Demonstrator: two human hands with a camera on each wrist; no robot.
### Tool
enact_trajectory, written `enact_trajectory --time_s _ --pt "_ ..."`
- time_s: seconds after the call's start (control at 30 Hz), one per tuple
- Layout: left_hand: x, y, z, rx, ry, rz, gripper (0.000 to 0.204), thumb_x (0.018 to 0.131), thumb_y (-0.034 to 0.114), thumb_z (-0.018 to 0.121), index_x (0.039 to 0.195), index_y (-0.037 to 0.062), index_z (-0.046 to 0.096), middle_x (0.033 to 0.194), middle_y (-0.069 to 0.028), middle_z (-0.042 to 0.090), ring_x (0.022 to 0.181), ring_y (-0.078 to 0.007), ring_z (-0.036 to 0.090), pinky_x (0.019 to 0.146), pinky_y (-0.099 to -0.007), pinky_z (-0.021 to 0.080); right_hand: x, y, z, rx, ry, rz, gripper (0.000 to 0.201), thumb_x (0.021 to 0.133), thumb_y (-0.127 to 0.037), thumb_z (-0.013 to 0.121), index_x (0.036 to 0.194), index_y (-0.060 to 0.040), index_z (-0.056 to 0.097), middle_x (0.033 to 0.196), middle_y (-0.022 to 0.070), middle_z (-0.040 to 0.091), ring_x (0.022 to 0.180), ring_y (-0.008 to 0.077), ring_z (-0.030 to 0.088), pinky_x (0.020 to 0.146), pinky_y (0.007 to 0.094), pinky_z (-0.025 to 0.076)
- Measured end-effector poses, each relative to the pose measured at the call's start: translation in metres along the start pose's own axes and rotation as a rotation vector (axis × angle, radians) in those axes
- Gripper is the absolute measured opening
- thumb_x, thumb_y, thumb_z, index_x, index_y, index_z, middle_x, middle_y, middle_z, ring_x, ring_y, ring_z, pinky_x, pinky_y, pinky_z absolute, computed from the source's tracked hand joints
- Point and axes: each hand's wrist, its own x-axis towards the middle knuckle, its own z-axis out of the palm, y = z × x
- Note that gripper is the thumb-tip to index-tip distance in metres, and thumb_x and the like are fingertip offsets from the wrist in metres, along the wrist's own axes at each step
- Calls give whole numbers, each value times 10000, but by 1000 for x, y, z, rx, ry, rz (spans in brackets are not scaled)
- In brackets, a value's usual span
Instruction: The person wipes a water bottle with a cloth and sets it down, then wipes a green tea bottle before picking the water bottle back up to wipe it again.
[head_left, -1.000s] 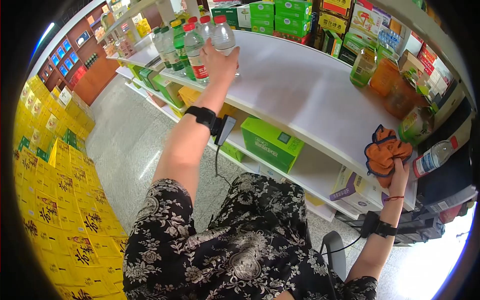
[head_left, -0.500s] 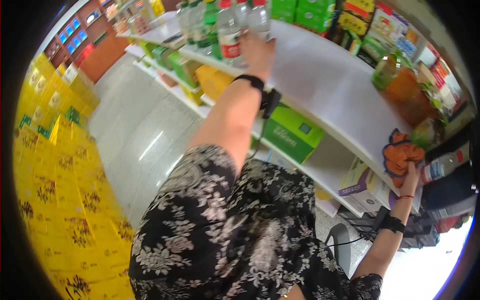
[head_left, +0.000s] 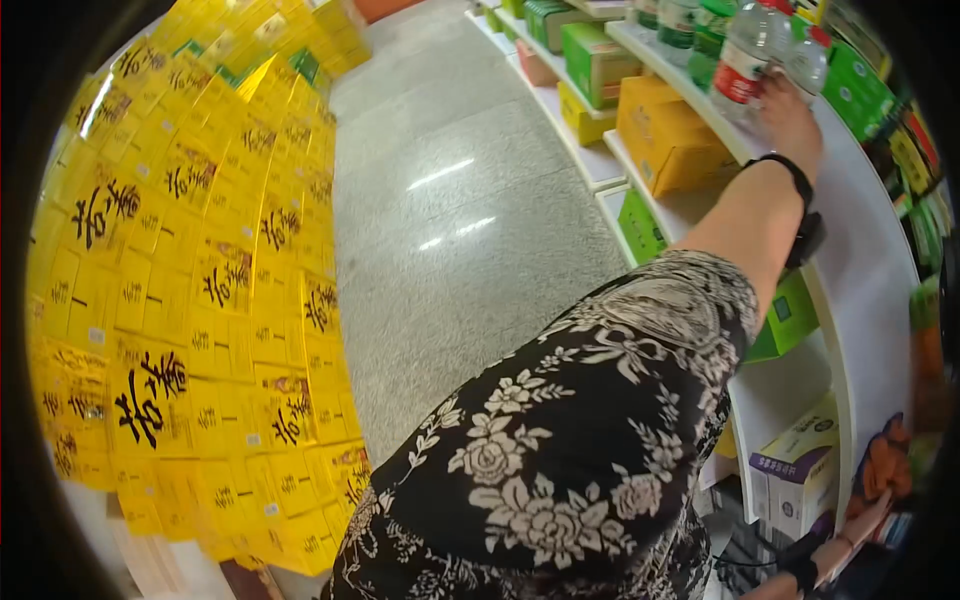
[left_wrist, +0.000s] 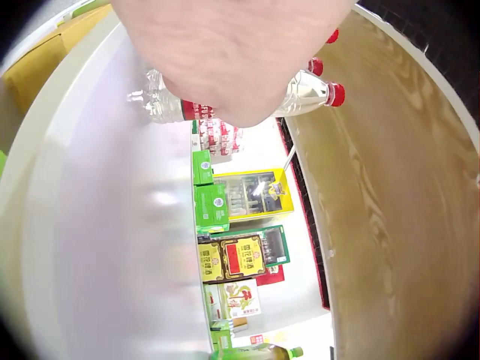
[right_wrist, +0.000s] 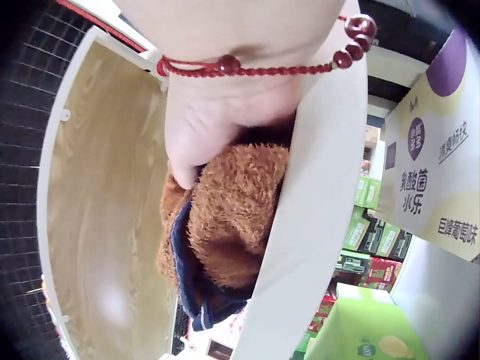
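My left hand (head_left: 790, 118) is up at the shelf, its fingers round the lower part of a clear, red-capped water bottle (head_left: 807, 66). Beside it stands another water bottle (head_left: 738, 72) with a red-and-white label. In the left wrist view the back of the hand covers most of these bottles. At the near end of the same shelf, my right hand (head_left: 868, 517) holds a bunched orange-brown cleaning cloth (right_wrist: 236, 214) with navy edging. The cloth lies at the white shelf edge (right_wrist: 307, 217), and most of the right fingers are hidden under it.
Green-labelled bottles (head_left: 676, 25) stand left of the water bottles. Lower shelves carry an orange-yellow box (head_left: 665, 135), a green box (head_left: 790, 318) and a white-and-purple carton (head_left: 795, 470). Stacked yellow cartons (head_left: 190, 300) line the far side of the grey floor aisle (head_left: 450, 200).
The head view has swung left and down, so shelf and bottles now appear at the right. My left hand stays at the bottles; the right hand keeps the cloth at the shelf's near end.
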Motion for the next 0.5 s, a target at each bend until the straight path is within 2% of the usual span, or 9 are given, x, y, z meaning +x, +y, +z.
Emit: enact_trajectory --time_s 0.07,0.1,0.17,0.27,0.33,0.4,0.47,0.5 --pt "0 1 -23 -65 -168 -12 618 794 157 646 1317 9 350 1198 -119 478 1079 -213 517 836 -296 482 10 7 -20 -243 28 -229 516 946 -365 479 1352 -52 417 1336 82 459 1176 225 502 959 370 436" --pt "0 6 -18 -51 -153 -28 618 794 157 646 1317 9 350 1198 -119 478 1079 -213 517 836 -296 482 21 12 -14 -248 2 -229 516 946 -365 479 1352 -52 417 1336 82 459 1176 225 502 959 370 436" --pt "-7 14 9 40 111 -81 516 816 87 575 1290 19 382 1187 -111 481 1053 -205 526 799 -264 484 36 20 0 -226 -58 -192 517 944 -365 483 1350 -52 420 1334 80 461 1172 223 504 958 369 436" --pt "5 19 -1 -13 132 -175 458 823 35 514 1268 17 407 1181 -109 485 1048 -203 525 789 -254 477 43 25 2 -205 -97 -137 518 941 -366 489 1348 -53 424 1332 77 466 1167 221 506 957 368 435" --pt "2 13 3 -68 34 -172 443 824 30 506 1259 17 422 1192 -112 488 1066 -208 518 781 -251 472 45 21 -14 -197 -93 -102 519 938 -367 494 1347 -54 426 1330 75 469 1164 219 508 956 366 435" --pt "1 16 7 33 218 -132 434 828 25 498 1256 18 428 1194 -105 494 1101 -212 508 772 -247 468 47 20 -26 -158 -76 -77 520 936 -368 498 1345 -55 428 1329 73 471 1160 217 510 955 365 434" --pt "-4 12 -7 57 181 -113 435 828 29 503 1257 26 430 1206 -104 494 1130 -211 500 786 -250 470 51 16 -33 -122 -70 -56 521 934 -369 502 1344 -55 431 1327 71 474 1157 215 512 954 364 434" --pt "-7 14 1 14 148 -119 433 828 32 507 1254 31 432 1210 -103 493 1137 -211 498 796 -253 473 51 13 -39 -98 -58 -51 521 933 -369 504 1343 -56 432 1327 70 476 1155 214 513 953 364 434"
